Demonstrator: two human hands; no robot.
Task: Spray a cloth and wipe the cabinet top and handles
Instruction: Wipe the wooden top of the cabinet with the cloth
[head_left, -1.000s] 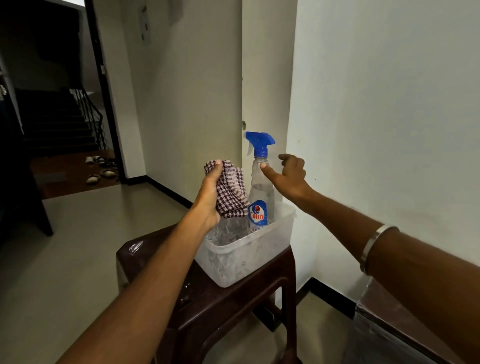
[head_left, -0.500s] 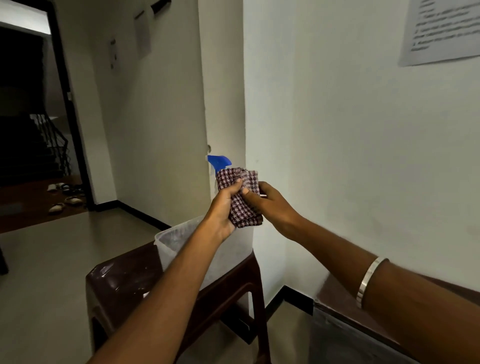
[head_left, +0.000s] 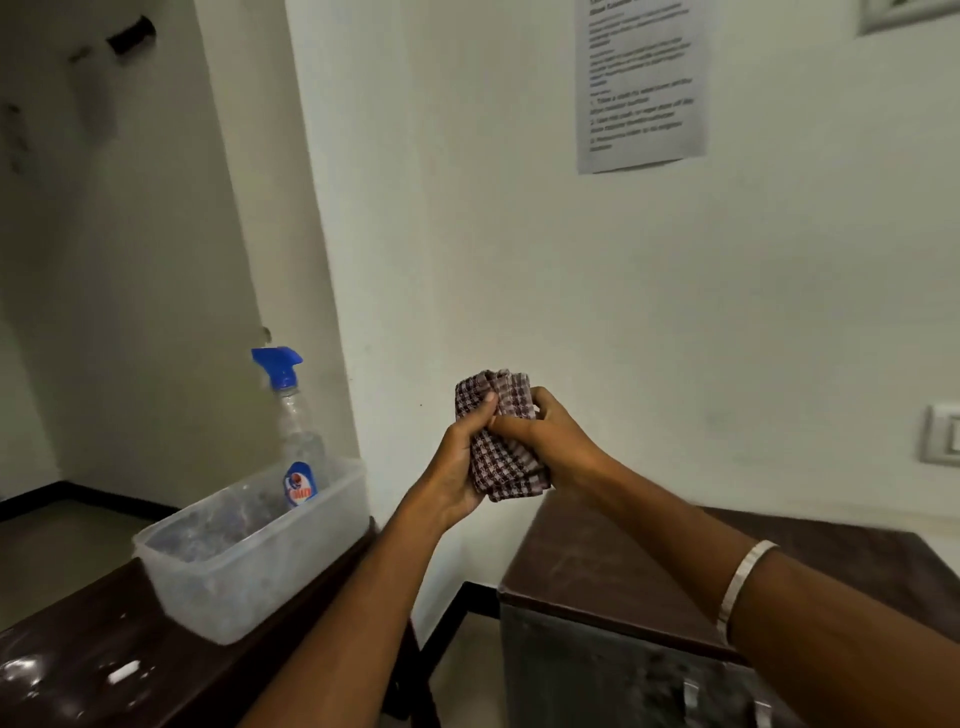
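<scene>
Cloth (head_left: 501, 436), checked brown and white and bunched into a wad, is held in the air by both hands above the near-left corner of the cabinet (head_left: 613, 566). Left hand (head_left: 457, 467) grips it from the left with the thumb pressed across its front. Right hand (head_left: 550, 441) grips it from the right, fingers curled round its upper edge. Spray bottle (head_left: 297, 431) with a blue trigger head stands upright in the clear tub (head_left: 234, 582), on the dark bench (head_left: 104, 654) left of the cabinet, well apart from both hands. Cabinet handles (head_left: 691, 693) are only partly visible at the lower edge.
</scene>
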